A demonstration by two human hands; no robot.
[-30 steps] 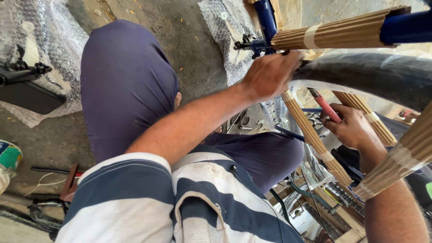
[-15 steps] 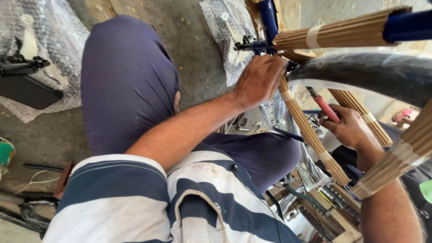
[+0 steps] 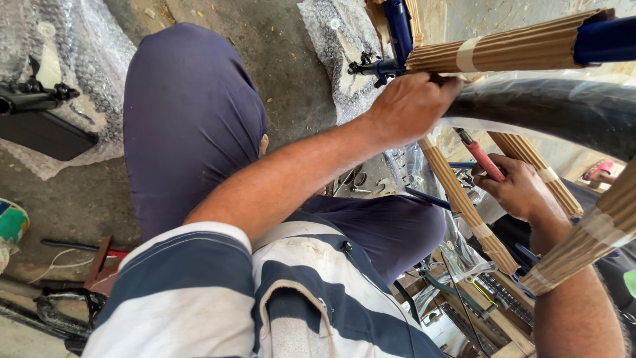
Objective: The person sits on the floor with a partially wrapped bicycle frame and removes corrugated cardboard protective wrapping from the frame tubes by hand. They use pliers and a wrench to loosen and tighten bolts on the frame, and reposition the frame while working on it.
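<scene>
Bike assembly, fastening step: left hand (image 3: 411, 106) grips the tyre (image 3: 550, 109); right hand (image 3: 517, 189) holds a red-handled tool (image 3: 480, 156), which must next seat squarely.

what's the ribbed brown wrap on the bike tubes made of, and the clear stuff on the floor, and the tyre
The brown wrap looks like corrugated cardboard: matte, with fine parallel ridges, bound by pale tape. The clear sheets look like plastic bubble wrap, glossy and dotted with small cells. The tyre under the left hand seems to be smooth, dull black rubber, partly under thin clear film.

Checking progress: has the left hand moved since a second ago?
Yes. The left hand slid slightly down and left along the black tyre, away from the cardboard-wrapped frame tube.
</scene>
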